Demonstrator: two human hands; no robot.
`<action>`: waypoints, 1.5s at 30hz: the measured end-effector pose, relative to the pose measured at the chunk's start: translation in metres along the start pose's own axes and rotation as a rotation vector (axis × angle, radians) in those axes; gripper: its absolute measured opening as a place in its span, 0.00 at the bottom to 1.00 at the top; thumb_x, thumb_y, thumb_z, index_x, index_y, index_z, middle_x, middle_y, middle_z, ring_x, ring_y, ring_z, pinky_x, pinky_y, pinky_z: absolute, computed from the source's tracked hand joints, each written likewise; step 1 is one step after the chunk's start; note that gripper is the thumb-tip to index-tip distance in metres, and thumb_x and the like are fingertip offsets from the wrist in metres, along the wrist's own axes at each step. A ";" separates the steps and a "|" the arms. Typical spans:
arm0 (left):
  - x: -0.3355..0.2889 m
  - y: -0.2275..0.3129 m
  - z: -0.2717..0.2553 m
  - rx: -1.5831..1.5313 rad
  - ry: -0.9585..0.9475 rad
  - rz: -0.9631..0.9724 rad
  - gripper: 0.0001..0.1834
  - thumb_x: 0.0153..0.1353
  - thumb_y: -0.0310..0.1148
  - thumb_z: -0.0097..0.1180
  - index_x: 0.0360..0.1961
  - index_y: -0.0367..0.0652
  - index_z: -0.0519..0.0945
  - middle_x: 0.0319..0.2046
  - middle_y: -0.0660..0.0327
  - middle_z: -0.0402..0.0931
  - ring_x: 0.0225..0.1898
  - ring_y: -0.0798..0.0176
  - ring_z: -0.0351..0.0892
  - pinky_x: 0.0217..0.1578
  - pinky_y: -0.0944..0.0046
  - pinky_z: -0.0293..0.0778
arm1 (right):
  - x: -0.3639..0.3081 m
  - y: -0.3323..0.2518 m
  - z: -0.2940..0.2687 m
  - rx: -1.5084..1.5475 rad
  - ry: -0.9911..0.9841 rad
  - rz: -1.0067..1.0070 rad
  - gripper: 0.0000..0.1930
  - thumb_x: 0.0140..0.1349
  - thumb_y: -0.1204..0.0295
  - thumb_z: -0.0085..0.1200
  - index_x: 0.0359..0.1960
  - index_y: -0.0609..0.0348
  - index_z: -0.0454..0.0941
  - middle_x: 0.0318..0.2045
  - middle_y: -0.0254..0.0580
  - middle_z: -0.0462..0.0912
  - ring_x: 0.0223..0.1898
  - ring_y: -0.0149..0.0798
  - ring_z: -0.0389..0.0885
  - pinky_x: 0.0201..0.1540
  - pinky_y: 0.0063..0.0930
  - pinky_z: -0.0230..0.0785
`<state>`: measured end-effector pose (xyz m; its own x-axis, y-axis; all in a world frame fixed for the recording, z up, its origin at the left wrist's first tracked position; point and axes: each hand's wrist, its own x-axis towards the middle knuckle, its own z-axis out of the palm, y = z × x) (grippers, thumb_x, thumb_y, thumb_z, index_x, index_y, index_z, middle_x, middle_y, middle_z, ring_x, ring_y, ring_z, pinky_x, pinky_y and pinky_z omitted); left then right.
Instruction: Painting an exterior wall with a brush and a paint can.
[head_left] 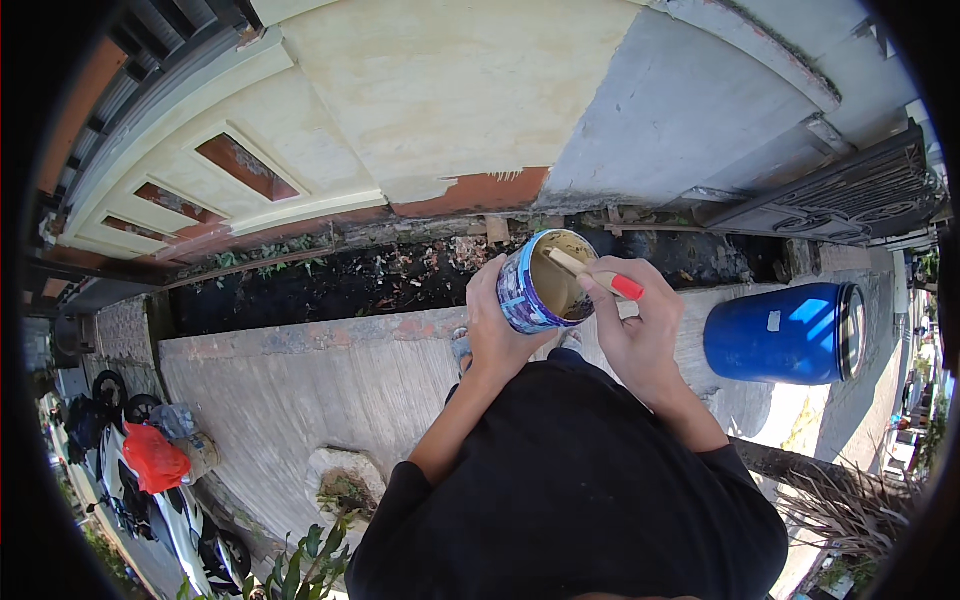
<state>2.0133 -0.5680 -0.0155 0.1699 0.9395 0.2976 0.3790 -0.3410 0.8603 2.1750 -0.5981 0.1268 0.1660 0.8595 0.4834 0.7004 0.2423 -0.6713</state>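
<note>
My left hand [492,325] is wrapped round the side of a blue and purple paint can [517,293], tilted so that its mouth shows. Cream paint coats the inside of the can. My right hand [640,325] grips a paintbrush [627,287] with a pale wooden handle and a red end. The brush reaches over the rim into the can; its bristles are hard to make out. Ahead stands a wall [450,90] in cream paint, with a bare reddish-brown patch [490,190] along its lower edge.
A dark gutter [380,275] with litter runs between the wall and the concrete pavement [290,385]. To the right lies a blue plastic drum [775,335] near a dark metal gate [830,195]. Motorbikes and a red bag [155,458] are at the left. A stone planter [345,480] sits nearby.
</note>
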 end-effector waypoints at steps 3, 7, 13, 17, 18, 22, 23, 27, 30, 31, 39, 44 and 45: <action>0.000 0.000 0.003 0.006 0.000 0.005 0.67 0.32 0.37 0.91 0.74 0.40 0.63 0.67 0.46 0.69 0.69 0.39 0.69 0.70 0.44 0.68 | -0.001 0.003 -0.001 0.000 0.020 0.011 0.06 0.64 0.81 0.68 0.41 0.62 0.85 0.37 0.46 0.89 0.34 0.47 0.86 0.39 0.37 0.77; -0.001 0.001 0.007 0.008 -0.013 0.006 0.66 0.32 0.37 0.91 0.74 0.40 0.63 0.67 0.47 0.69 0.69 0.39 0.69 0.70 0.44 0.69 | -0.004 0.006 -0.003 0.013 0.035 0.039 0.06 0.64 0.81 0.67 0.41 0.63 0.85 0.36 0.46 0.88 0.34 0.48 0.86 0.38 0.37 0.77; -0.005 0.003 0.006 -0.002 -0.055 0.026 0.66 0.33 0.38 0.92 0.74 0.40 0.63 0.67 0.47 0.69 0.70 0.40 0.69 0.70 0.44 0.69 | -0.013 0.007 -0.003 -0.035 0.085 0.042 0.05 0.64 0.81 0.67 0.40 0.63 0.85 0.35 0.47 0.87 0.33 0.48 0.86 0.37 0.37 0.76; -0.005 -0.004 0.002 0.006 -0.120 -0.001 0.67 0.33 0.39 0.92 0.74 0.40 0.63 0.67 0.47 0.70 0.69 0.39 0.70 0.70 0.44 0.68 | -0.021 0.007 -0.002 -0.038 0.096 0.091 0.05 0.65 0.82 0.67 0.41 0.64 0.85 0.36 0.47 0.88 0.34 0.45 0.87 0.38 0.34 0.77; -0.003 -0.006 0.001 0.010 -0.128 0.013 0.67 0.33 0.39 0.92 0.74 0.40 0.63 0.67 0.47 0.70 0.69 0.39 0.70 0.70 0.43 0.68 | -0.023 0.007 -0.001 -0.052 0.089 0.124 0.06 0.65 0.82 0.67 0.42 0.66 0.85 0.37 0.48 0.89 0.36 0.43 0.88 0.40 0.32 0.78; 0.005 -0.017 -0.008 0.009 -0.162 0.068 0.66 0.32 0.40 0.92 0.74 0.40 0.64 0.66 0.47 0.70 0.69 0.39 0.70 0.70 0.43 0.68 | -0.029 0.002 0.007 -0.035 0.139 0.149 0.06 0.66 0.83 0.68 0.43 0.69 0.86 0.39 0.47 0.90 0.38 0.37 0.89 0.43 0.29 0.79; 0.007 -0.019 -0.012 0.011 -0.176 0.077 0.66 0.32 0.40 0.92 0.74 0.40 0.64 0.66 0.47 0.70 0.69 0.38 0.70 0.70 0.43 0.67 | -0.031 -0.001 0.011 -0.011 0.166 0.170 0.05 0.66 0.83 0.67 0.42 0.68 0.86 0.39 0.46 0.90 0.37 0.37 0.89 0.42 0.29 0.80; 0.014 -0.028 -0.024 -0.014 -0.222 0.096 0.67 0.31 0.40 0.92 0.74 0.40 0.64 0.66 0.47 0.70 0.69 0.39 0.70 0.70 0.43 0.67 | -0.038 -0.009 0.027 0.076 0.289 0.285 0.04 0.67 0.83 0.66 0.41 0.67 0.87 0.40 0.45 0.89 0.37 0.35 0.89 0.40 0.29 0.81; 0.018 -0.034 -0.027 -0.040 -0.263 0.097 0.67 0.31 0.38 0.91 0.74 0.40 0.64 0.66 0.46 0.70 0.69 0.38 0.70 0.70 0.43 0.68 | -0.047 -0.010 0.034 0.124 0.355 0.396 0.05 0.69 0.82 0.66 0.44 0.68 0.85 0.42 0.42 0.88 0.42 0.32 0.88 0.46 0.27 0.82; 0.018 -0.036 -0.026 -0.053 -0.269 0.105 0.66 0.32 0.37 0.91 0.74 0.40 0.64 0.67 0.45 0.70 0.69 0.37 0.70 0.70 0.42 0.68 | -0.051 -0.010 0.034 0.149 0.373 0.430 0.05 0.70 0.82 0.66 0.45 0.68 0.85 0.43 0.41 0.87 0.44 0.31 0.87 0.49 0.26 0.82; 0.026 -0.042 -0.005 -0.090 -0.336 0.189 0.67 0.30 0.34 0.90 0.75 0.39 0.64 0.69 0.43 0.70 0.70 0.35 0.69 0.70 0.41 0.67 | -0.065 0.007 0.033 0.000 0.367 0.435 0.06 0.71 0.82 0.65 0.46 0.68 0.83 0.44 0.42 0.87 0.44 0.31 0.87 0.51 0.26 0.82; 0.027 -0.037 0.017 -0.078 -0.348 0.166 0.67 0.29 0.33 0.91 0.74 0.38 0.64 0.68 0.42 0.70 0.70 0.35 0.68 0.71 0.41 0.67 | -0.065 0.035 0.018 0.242 0.432 0.550 0.07 0.71 0.82 0.65 0.47 0.69 0.84 0.45 0.43 0.86 0.45 0.32 0.89 0.50 0.26 0.84; 0.029 -0.036 0.024 -0.083 -0.338 0.166 0.68 0.29 0.32 0.91 0.74 0.38 0.64 0.68 0.42 0.70 0.70 0.35 0.69 0.71 0.41 0.67 | -0.065 0.042 0.013 0.296 0.453 0.573 0.06 0.70 0.82 0.66 0.46 0.69 0.85 0.45 0.43 0.86 0.44 0.32 0.89 0.49 0.26 0.85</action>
<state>2.0260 -0.5294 -0.0482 0.5181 0.8032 0.2941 0.2489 -0.4705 0.8466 2.1849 -0.6378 0.0594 0.7569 0.6347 0.1556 0.2164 -0.0188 -0.9761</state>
